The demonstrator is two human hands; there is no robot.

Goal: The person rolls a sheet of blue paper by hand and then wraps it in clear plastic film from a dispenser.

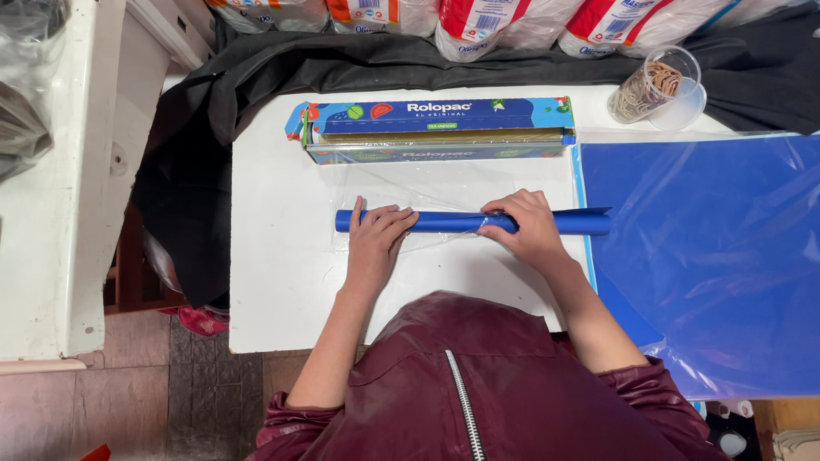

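At the near edge of the white table (pixel 273 282), we lean in wearing a dark red zip jacket (pixel 478 384), both forearms stretched out over the work. Our left hand (pixel 376 239) lies flat with its fingers (pixel 389 218) spread and straight, pressing down on the left part of a rolled blue sheet (pixel 444 222) without closing around it. Our right hand (pixel 525 224) sits farther along the same roll, fingers curled over the top and holding it lightly in place. The roll lies crosswise in the middle of the table, on a length of clear film (pixel 444 183) drawn out toward us from the long blue box of wrap (pixel 436 130) just behind it.

By our reading, the step in hand is wrapping the roll in the film; the next move would call for turning the roll evenly under both palms so the film winds on smooth, then parting it at the box edge.

To the right, a stack of flat blue sheets (pixel 709 256) lies under clear plastic. Beyond, a clear cup of rubber bands (pixel 653 85) lies tipped on its side, with black cloth (pixel 256 85) and packs of paper rolls (pixel 512 21) along the back.
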